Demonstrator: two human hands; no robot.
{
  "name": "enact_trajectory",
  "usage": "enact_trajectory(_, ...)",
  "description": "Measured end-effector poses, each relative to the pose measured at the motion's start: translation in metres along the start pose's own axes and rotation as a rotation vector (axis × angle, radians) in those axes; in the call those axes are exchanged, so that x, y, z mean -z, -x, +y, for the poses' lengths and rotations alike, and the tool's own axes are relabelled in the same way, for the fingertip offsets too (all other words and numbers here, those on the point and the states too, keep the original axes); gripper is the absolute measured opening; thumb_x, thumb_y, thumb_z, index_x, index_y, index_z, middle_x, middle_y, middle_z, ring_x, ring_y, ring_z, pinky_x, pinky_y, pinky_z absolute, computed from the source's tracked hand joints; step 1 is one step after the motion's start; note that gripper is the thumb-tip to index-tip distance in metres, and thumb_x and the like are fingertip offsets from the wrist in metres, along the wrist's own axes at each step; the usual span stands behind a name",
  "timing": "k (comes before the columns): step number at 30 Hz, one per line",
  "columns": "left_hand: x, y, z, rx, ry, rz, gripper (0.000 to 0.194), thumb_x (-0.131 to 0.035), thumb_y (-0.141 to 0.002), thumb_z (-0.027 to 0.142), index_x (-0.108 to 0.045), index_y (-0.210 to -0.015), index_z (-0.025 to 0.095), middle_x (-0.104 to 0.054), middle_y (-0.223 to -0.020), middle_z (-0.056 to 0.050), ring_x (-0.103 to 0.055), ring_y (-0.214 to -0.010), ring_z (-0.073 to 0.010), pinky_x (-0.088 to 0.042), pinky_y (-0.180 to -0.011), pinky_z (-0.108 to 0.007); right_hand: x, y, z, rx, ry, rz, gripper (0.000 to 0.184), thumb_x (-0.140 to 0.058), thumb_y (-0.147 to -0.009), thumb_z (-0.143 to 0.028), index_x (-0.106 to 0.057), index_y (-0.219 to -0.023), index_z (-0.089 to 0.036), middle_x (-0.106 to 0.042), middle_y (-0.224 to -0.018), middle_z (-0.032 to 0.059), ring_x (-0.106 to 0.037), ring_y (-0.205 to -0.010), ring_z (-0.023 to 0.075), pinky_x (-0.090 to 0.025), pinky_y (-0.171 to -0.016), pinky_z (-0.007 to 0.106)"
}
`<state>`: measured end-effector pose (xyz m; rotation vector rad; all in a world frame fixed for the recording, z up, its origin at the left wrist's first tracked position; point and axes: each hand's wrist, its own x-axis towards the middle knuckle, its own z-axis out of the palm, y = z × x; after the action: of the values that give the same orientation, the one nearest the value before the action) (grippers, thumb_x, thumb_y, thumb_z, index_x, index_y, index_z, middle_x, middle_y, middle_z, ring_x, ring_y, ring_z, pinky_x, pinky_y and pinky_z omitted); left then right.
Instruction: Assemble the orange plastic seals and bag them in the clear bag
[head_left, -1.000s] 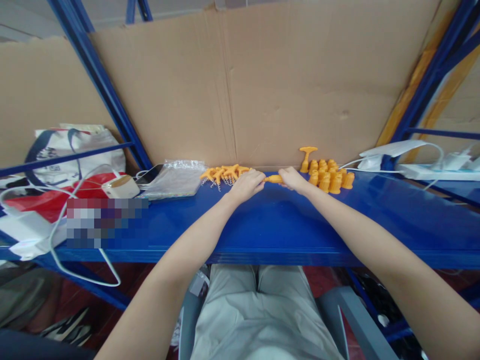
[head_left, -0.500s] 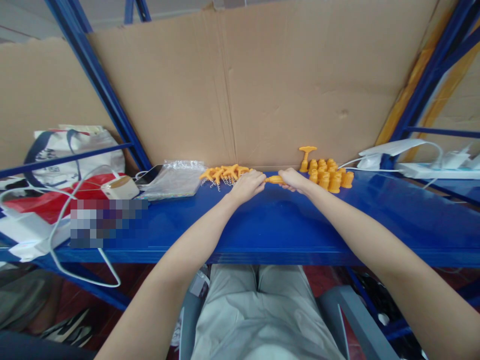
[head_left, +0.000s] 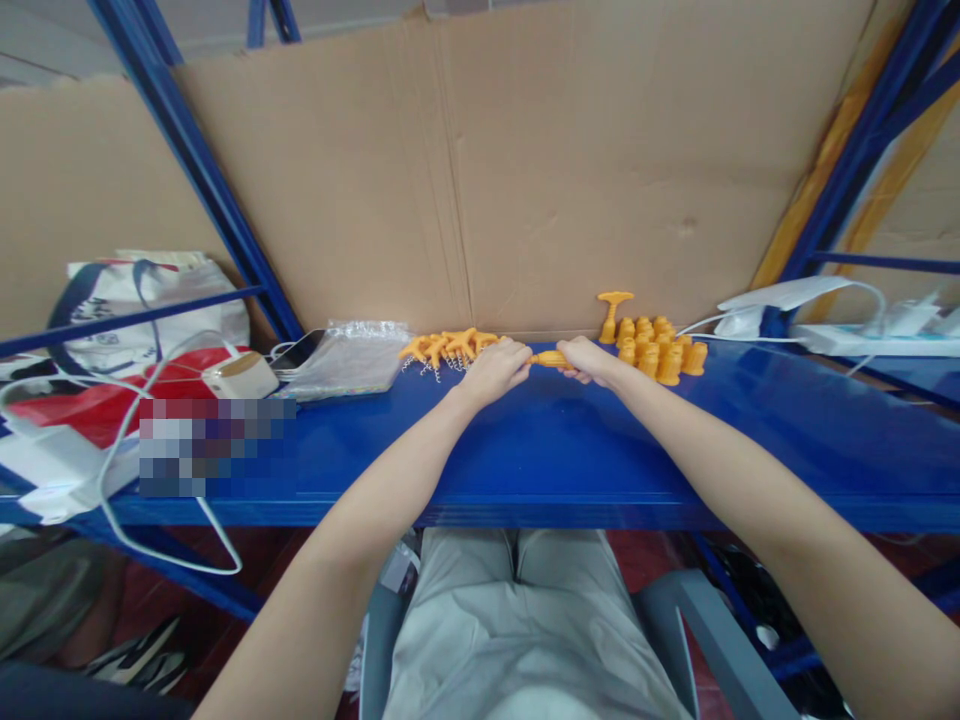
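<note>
An orange corkscrew (head_left: 551, 359) lies sideways between my hands, just above the blue tabletop. My left hand (head_left: 497, 372) is closed round its left end, hiding the handle. My right hand (head_left: 588, 361) is closed round the body at the right end. Left of my left hand is a pile of orange corkscrew handles (head_left: 450, 347) with bare metal spirals. Several orange barrel-shaped bases (head_left: 660, 350) stand grouped beyond my right wrist. Behind them one complete corkscrew (head_left: 613, 316) stands upright with its T-shaped handle on top.
Clear plastic bags (head_left: 349, 362) and a phone (head_left: 304, 350) lie on the left of the blue table (head_left: 555, 450). White cables and a charger (head_left: 240, 375) are farther left. A power strip (head_left: 877, 340) lies at the right. Cardboard (head_left: 562, 170) walls the back.
</note>
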<state>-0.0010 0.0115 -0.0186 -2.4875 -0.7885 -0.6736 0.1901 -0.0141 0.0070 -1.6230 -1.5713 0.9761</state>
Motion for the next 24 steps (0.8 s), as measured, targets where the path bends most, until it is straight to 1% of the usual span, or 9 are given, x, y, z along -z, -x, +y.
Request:
enact_trajectory(5, 0.001, 0.000, 0.001, -0.002, -0.014, -0.003, 0.017, -0.048, -0.094, 0.019, -0.065, -0.094, 0.017, -0.070, -0.095, -0.011, -0.063, -0.091, -0.0234, -0.049, -0.082, -0.036, 0.001, 0.001, -0.001, -0.035, 0.001, -0.015, 0.038, -0.036, -0.098, -0.026, -0.047, -0.063, -0.019, -0.035, -0.037, -0.0047, -0.021, -0.031, 0.0053, -0.012, -0.034, 0.020)
enact_trajectory(10, -0.001, 0.000, 0.000, -0.005, -0.014, 0.010, 0.016, -0.048, -0.093, 0.018, -0.064, -0.093, 0.017, -0.070, -0.094, -0.010, -0.063, -0.090, -0.0228, -0.050, -0.082, -0.036, 0.001, 0.000, 0.000, -0.036, -0.002, -0.034, 0.038, -0.036, -0.098, -0.025, -0.048, -0.062, -0.019, -0.035, -0.037, -0.0050, -0.021, -0.031, 0.0057, -0.012, -0.034, 0.020)
enact_trajectory(12, -0.002, 0.000, -0.001, 0.004, -0.006, 0.011, 0.016, -0.049, -0.091, 0.017, -0.065, -0.093, 0.018, -0.070, -0.093, -0.010, -0.063, -0.090, -0.0225, -0.050, -0.082, -0.036, 0.000, 0.000, 0.001, -0.017, 0.017, -0.042, 0.038, -0.036, -0.097, -0.024, -0.048, -0.062, -0.018, -0.035, -0.037, -0.0049, -0.021, -0.032, 0.0058, -0.013, -0.034, 0.020)
enact_trajectory(14, -0.002, 0.000, -0.002, 0.019, 0.001, 0.002, 0.015, -0.050, -0.090, 0.017, -0.065, -0.092, 0.018, -0.070, -0.093, -0.009, -0.064, -0.090, -0.0226, -0.051, -0.081, -0.036, -0.001, -0.001, 0.002, 0.024, 0.048, -0.037, 0.038, -0.037, -0.097, -0.024, -0.050, -0.062, -0.018, -0.039, -0.038, -0.0036, -0.026, -0.033, 0.0064, -0.017, -0.035, 0.020)
enact_trajectory(17, 0.000, 0.000, -0.002, 0.052, 0.005, -0.038, 0.013, -0.052, -0.088, 0.017, -0.065, -0.091, 0.017, -0.071, -0.094, -0.010, -0.064, -0.093, -0.0236, -0.051, -0.083, -0.036, -0.002, -0.005, 0.004, 0.164, 0.125, 0.012, 0.038, -0.043, -0.097, -0.027, -0.054, -0.063, -0.017, -0.051, -0.047, 0.0002, -0.043, -0.041, 0.0088, -0.030, -0.040, 0.021)
enact_trajectory(20, 0.003, 0.000, -0.001, 0.069, 0.003, -0.087, 0.014, -0.052, -0.088, 0.017, -0.065, -0.093, 0.017, -0.072, -0.098, -0.010, -0.064, -0.097, -0.0244, -0.050, -0.086, -0.037, -0.001, -0.013, 0.008, 0.411, 0.272, 0.054, 0.037, -0.051, -0.094, -0.032, -0.054, -0.060, -0.017, -0.058, -0.056, 0.0012, -0.053, -0.055, 0.0114, -0.038, -0.052, 0.022)
enact_trajectory(22, 0.004, 0.001, 0.000, 0.079, -0.005, -0.112, 0.017, -0.052, -0.088, 0.016, -0.066, -0.096, 0.017, -0.072, -0.102, -0.011, -0.063, -0.101, -0.0253, -0.048, -0.089, -0.039, -0.002, -0.018, 0.012, 0.567, 0.356, 0.032, 0.034, -0.056, -0.090, -0.036, -0.058, -0.062, -0.017, -0.063, -0.063, 0.0018, -0.057, -0.062, 0.0133, -0.041, -0.059, 0.024)
enact_trajectory(24, 0.004, 0.001, 0.001, 0.089, -0.016, -0.128, 0.020, -0.052, -0.088, 0.016, -0.067, -0.099, 0.016, -0.072, -0.107, -0.012, -0.063, -0.105, -0.0263, -0.046, -0.093, -0.042, -0.003, -0.020, 0.015, 0.673, 0.415, -0.012, 0.028, -0.057, -0.089, -0.037, -0.065, -0.071, -0.017, -0.069, -0.073, 0.0032, -0.061, -0.068, 0.0152, -0.043, -0.065, 0.026)
